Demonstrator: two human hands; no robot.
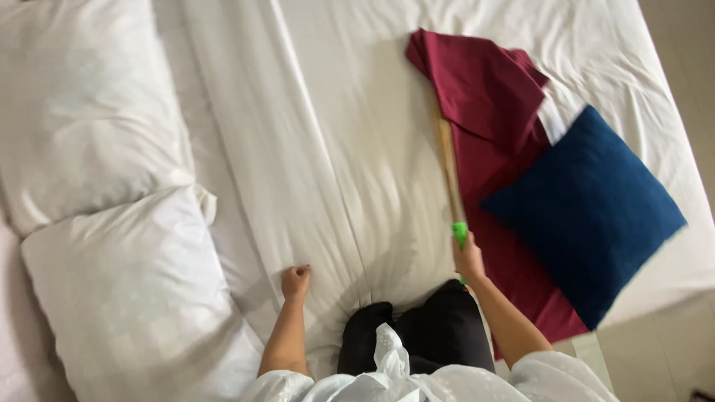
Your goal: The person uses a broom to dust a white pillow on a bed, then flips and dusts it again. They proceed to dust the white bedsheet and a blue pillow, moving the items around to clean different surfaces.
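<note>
- Wooden and pale, the stick (448, 167) lay lengthwise on the bed, its far end reaching up under the edge of the dark red cloth (491, 126) and its near end capped by a bright green grip (460, 233).
- The right hand (468, 260) was wrapped tight around that green grip, fingers fully curled, holding the stick low over the sheet.
- The left hand (295, 281) was balled into a loose fist with nothing in it, knuckles pressing on the white sheet (350, 149), well apart from the stick.
- The dark red cloth spread just to the right of the stick, bunched at its top and running down toward the near edge of the bed.
- A dark blue cushion (588, 212) sat tilted like a diamond on top of the red cloth, near the bed's right side.
- Two white pillows (126, 298) were stacked at the left, one overlapping the other.
- Creases in the sheet fanned out from the spot between the two hands.
- Black trousers (417, 335) and white sleeves showed at the bottom, at the bed's near edge.
</note>
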